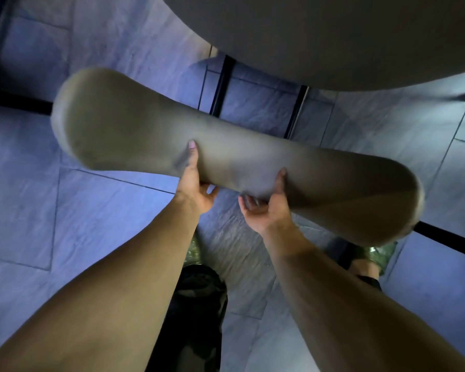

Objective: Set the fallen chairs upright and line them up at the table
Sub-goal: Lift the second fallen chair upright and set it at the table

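Note:
A grey-beige chair (134, 124) fills the middle of the view, seen from above along the curved top of its backrest, blurred by motion. My left hand (192, 181) grips the backrest's near edge, thumb on top and fingers underneath. To its right, my right hand (266, 205) holds the same edge in the same way. Thin black chair legs (222, 87) show beyond the backrest, standing on the floor. The round grey table (333, 36) curves across the top right, just past the chair.
Blue-grey stone floor tiles (38, 210) spread all around. My feet in green sandals (371, 256) stand right below the chair. A black bar (16, 103) lies at the left edge, and another dark leg (451, 237) runs at the right.

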A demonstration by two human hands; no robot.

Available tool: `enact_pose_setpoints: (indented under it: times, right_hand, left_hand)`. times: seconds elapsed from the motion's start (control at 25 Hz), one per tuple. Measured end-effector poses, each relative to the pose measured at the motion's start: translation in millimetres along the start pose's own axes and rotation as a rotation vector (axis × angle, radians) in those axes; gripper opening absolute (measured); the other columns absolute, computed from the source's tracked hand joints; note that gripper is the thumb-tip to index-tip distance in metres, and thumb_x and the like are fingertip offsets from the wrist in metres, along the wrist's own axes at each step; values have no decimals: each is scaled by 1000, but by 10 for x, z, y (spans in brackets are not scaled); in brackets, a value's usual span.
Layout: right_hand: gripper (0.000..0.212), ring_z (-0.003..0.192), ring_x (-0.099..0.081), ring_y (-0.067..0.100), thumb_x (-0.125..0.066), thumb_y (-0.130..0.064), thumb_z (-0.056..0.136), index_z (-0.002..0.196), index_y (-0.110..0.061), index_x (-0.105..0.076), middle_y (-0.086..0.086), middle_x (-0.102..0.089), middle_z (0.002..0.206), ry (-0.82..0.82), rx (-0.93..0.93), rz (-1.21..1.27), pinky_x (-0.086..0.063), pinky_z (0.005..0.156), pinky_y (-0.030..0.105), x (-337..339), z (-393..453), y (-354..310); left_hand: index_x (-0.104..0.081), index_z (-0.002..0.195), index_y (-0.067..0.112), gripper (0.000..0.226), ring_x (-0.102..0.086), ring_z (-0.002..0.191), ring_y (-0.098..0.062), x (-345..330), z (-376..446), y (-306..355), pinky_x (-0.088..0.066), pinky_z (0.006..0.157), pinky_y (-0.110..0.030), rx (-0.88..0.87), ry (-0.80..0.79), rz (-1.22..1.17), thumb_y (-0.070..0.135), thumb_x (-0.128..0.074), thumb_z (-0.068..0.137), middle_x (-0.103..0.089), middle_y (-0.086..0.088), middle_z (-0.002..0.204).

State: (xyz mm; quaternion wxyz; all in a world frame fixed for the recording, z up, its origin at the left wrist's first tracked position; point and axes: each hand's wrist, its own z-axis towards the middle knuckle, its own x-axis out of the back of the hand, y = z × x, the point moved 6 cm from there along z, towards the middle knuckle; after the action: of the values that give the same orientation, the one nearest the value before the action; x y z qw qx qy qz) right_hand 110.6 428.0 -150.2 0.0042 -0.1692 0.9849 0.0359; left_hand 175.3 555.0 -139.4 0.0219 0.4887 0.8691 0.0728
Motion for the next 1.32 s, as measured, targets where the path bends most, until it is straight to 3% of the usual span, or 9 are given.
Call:
enact_pose_setpoints:
  times: [0.24,0.36,0.56,0.68,0.8,0.96,1.08,1.24,1.32]
  right_hand:
    - [80,120,-53,18,-66,-67,75,136,-16,-55,6,-54,137,28,-18,-33,-45,93,33,-4,-72,-38]
    - [80,116,-54,17,-64,-68,75,134,-15,-56,5,-56,136,38,-10,-56,-43,102,31,-15,-229,-53]
    - [73,111,-55,15,-61,-68,78,128,-14,-57,4,-56,127,40,37,-108,-43,103,29,73,-799,-109]
    - [73,102,-60,12,-60,-73,74,118,-14,-59,1,-62,116,45,55,-206,-45,102,29,143,-1365,-203]
    - [68,90,-62,13,-63,-73,73,106,-14,-60,0,-64,99,42,89,-276,-48,95,30,99,-2110,-341]
    - [63,84,-67,16,-63,-68,78,110,-14,-56,5,-67,94,50,173,-408,-51,87,31,8,-3166,-642]
    - [66,82,-70,20,-64,-64,81,122,-14,-51,10,-67,97,35,246,-480,-53,75,31,-129,-3863,-865]
    - [64,74,-69,22,-61,-61,84,124,-13,-50,13,-67,89,31,274,-532,-51,60,31,-354,-4550,-1095]
    - [60,69,-68,23,-61,-58,86,122,-11,-51,14,-66,86,39,277,-551,-49,56,31,-468,-4857,-1218]
  left_hand:
    - [-60,101,24,44,-62,113,-16,16,-87,46,-48,93,-33,33,20,-22,59,-68,76,-68,3,110]
    - [-60,101,25,46,-61,112,-13,35,-210,68,-48,95,-30,50,26,23,62,-66,76,-67,4,116]
    - [-58,111,25,52,-62,91,-10,66,-700,121,-49,74,-25,56,28,104,64,-64,76,-66,5,102]
    - [-56,118,26,59,-60,105,-14,18,-1263,236,-44,84,-29,45,16,171,65,-64,75,-65,6,100]
    - [-54,119,26,63,-59,108,-18,-49,-1992,389,-44,84,-31,-12,-1,231,66,-66,73,-63,5,98]
    - [-57,103,25,47,-61,86,-17,-257,-3011,665,-51,69,-27,-83,-13,281,62,-66,75,-62,2,95]
    - [-58,109,23,47,-62,72,-16,-438,-3653,899,-49,56,-24,-167,-23,320,59,-64,80,-64,1,89]
    - [-54,111,22,45,-67,72,-23,-680,-4278,1175,-46,37,-17,-279,20,374,55,-64,82,-66,-3,96]
    - [-52,110,21,41,-66,72,-26,-815,-4586,1326,-46,38,-19,-307,42,387,50,-63,84,-64,-6,101]
